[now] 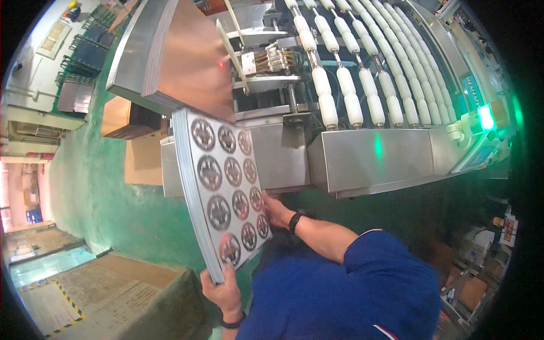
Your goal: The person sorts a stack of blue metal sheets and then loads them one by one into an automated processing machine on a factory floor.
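Observation:
Both hands hold a thick stack of flat silvery panels (224,170), its top one printed with rows of dark round patterns. My left hand (222,290) grips the near lower corner, thumb on top and fingers beneath. My right hand (275,211) is closed on the right edge, its fingertips partly hidden. The stack is tilted, and its far end meets the near end of a pile of copper-coloured sheets (195,56) on the machine. Whether the two touch cannot be made out.
Right of the copper-coloured pile runs a roller conveyor (368,85) with white rollers and a metal front panel (377,161). A green light (486,117) glows at its right end. Cardboard boxes (144,156) stand at left on the green floor (113,204); a brown board-topped surface (119,289) lies lower left.

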`<state>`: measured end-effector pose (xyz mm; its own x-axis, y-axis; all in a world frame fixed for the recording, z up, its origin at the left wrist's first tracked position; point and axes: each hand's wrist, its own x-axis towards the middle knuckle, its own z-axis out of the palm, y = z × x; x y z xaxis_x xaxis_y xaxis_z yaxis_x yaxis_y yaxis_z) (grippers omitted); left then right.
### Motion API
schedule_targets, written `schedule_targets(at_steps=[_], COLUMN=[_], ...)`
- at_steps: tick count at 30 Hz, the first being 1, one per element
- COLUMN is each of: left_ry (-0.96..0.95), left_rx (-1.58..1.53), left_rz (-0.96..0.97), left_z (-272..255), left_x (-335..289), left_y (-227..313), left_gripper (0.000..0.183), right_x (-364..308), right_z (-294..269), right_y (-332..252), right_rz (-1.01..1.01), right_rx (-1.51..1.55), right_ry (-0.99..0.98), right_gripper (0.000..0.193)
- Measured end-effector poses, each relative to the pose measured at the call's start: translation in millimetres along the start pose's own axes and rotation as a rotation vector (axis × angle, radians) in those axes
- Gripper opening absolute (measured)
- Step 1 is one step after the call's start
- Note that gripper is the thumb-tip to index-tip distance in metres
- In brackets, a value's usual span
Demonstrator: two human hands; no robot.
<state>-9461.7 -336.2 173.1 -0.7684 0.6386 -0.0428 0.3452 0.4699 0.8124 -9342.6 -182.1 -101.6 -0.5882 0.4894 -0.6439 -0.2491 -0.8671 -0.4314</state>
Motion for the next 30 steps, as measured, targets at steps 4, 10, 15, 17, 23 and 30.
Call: schedule_targets(at_steps=[4, 10, 15, 17, 23, 30], left_ry=[-0.045, -0.073, -0.155, -0.152, 0.115, 0.401], left_rx=[-0.060, 0.014, 0.020, -0.047, -0.054, -0.223], left_rz=[-0.052, 0.014, 0.190, 0.180, 0.666, 1.214], left_z=[-8, -19, -36, -53, -87, -23], left_x=[-32, -26, -29, -34, -62, -86], left_y=[-25, -63, -65, -65, -17, -16], left_gripper=[0.020, 0.024, 0.031, 0.035, 0.059, 0.082], right_x=[11, 8, -9, -19, -101, -272], right_z=[-12, 3, 12, 23, 51, -46], right_y=[29, 46, 23, 7, -48, -118], right_rz=[0.104, -0.104, -0.282, -0.372, -0.573, -0.890], right_rx=[0.269, -0.054, 0.034, 0.023, 0.262, 0.294], right_ry=[-0.051, 0.196, 0.129, 0.074, -0.255, -0.151], right_gripper=[0.054, 0.047, 0.051, 0.055, 0.044, 0.061])
